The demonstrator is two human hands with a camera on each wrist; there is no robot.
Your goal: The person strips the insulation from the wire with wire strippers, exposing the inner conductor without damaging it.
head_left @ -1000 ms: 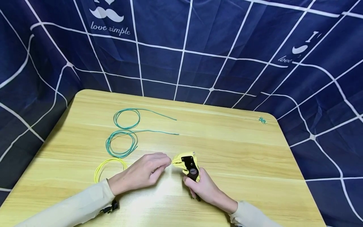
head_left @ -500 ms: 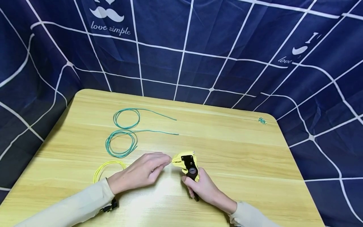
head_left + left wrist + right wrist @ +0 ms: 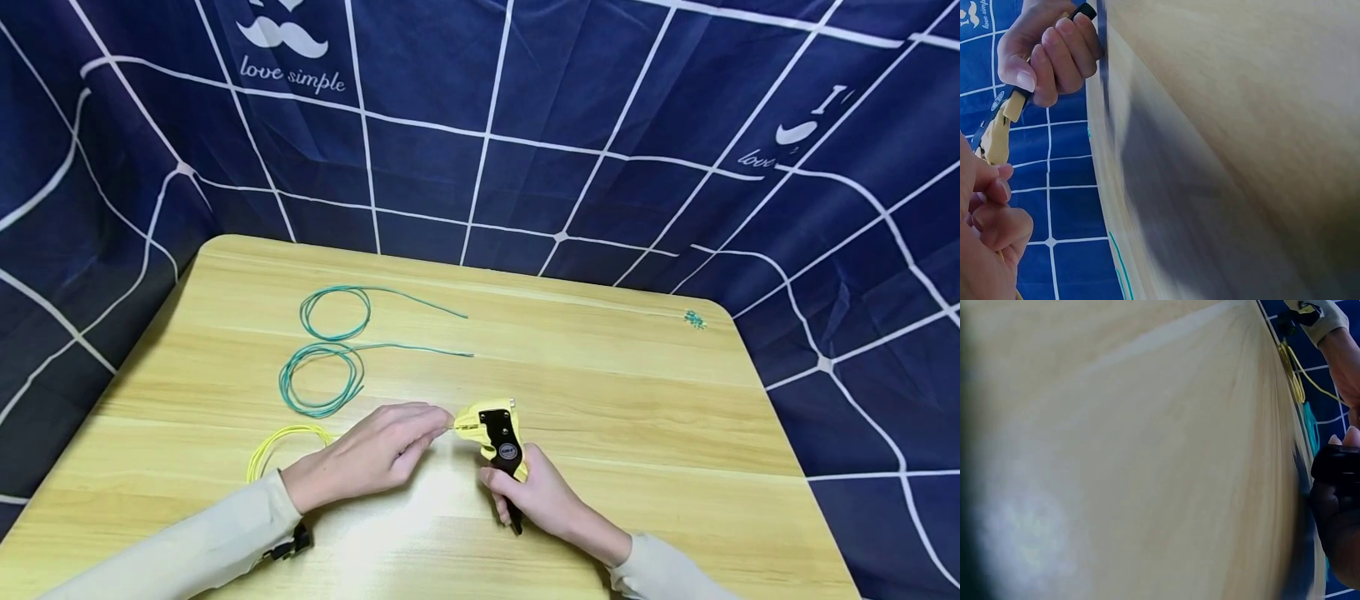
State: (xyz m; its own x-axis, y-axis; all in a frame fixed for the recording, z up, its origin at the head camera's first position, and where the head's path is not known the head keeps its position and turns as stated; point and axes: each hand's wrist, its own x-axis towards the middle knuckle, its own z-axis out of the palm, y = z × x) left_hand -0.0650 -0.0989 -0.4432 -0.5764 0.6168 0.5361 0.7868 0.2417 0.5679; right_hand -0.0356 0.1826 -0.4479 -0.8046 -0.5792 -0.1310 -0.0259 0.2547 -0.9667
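Observation:
My right hand (image 3: 542, 493) grips a yellow and black wire stripper (image 3: 504, 437) by its handles, with the tool's head turned toward my left hand (image 3: 375, 450). Between left thumb and fingers I pinch a yellow wire (image 3: 1019, 294), close to the stripper's mouth. The wire's end is hidden by the fingertips and the tool. The rest of that wire lies as a yellow coil (image 3: 258, 457) beside my left wrist. In the right wrist view, the dark tool handle (image 3: 1336, 465) crosses my right hand.
Two coiled green wires (image 3: 321, 410) lie on the wooden table (image 3: 637, 400) beyond my left hand, their straight ends pointing right. A small pile of green bits (image 3: 694, 319) sits at the far right corner. A blue checked cloth (image 3: 427, 167) hangs around the table.
The stripper's lower handle has shifted slightly as the right fingers move on it. A tiny gap now shows between left fingertips and stripper mouth. The coils stay put.

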